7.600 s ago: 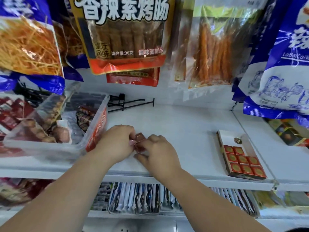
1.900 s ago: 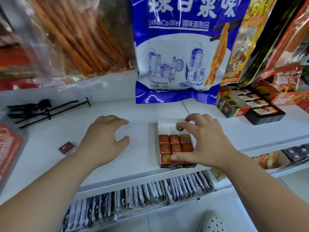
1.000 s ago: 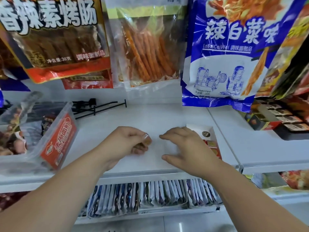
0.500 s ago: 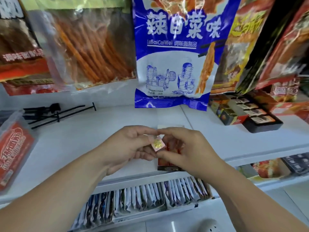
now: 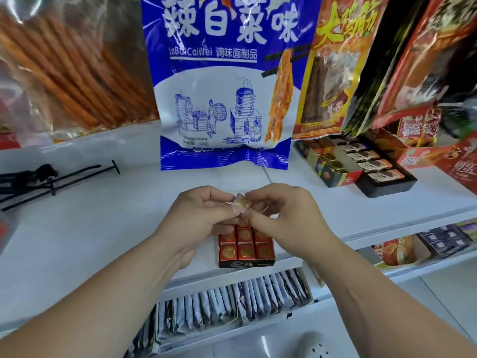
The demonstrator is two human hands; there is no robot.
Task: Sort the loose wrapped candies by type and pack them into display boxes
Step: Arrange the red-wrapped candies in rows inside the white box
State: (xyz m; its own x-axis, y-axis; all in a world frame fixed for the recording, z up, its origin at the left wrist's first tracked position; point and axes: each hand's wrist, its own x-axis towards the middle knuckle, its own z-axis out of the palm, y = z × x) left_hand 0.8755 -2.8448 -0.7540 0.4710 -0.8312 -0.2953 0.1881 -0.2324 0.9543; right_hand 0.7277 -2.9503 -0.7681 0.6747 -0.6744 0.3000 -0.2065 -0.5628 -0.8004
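Note:
A small square wrapped candy [image 5: 241, 203] with a gold face is pinched between both hands at the middle of the view. My left hand [image 5: 198, 218] holds its left edge with thumb and fingers. My right hand [image 5: 286, 215] pinches its right edge. Just below the hands, a red display box [image 5: 246, 262] lies on the white shelf [image 5: 103, 228], holding rows of the same red and gold candies; its far part is hidden by my hands.
Black metal hooks [image 5: 51, 179] lie at the shelf's back left. A blue snack bag [image 5: 222, 83] hangs just behind the hands. Boxes of other sweets [image 5: 361, 164] stand at the right. Silver sachets [image 5: 232, 306] fill the shelf below.
The view has swung right to the red box. The candy picked up by my left hand is now held by both hands, slightly higher above the box than half a second ago.

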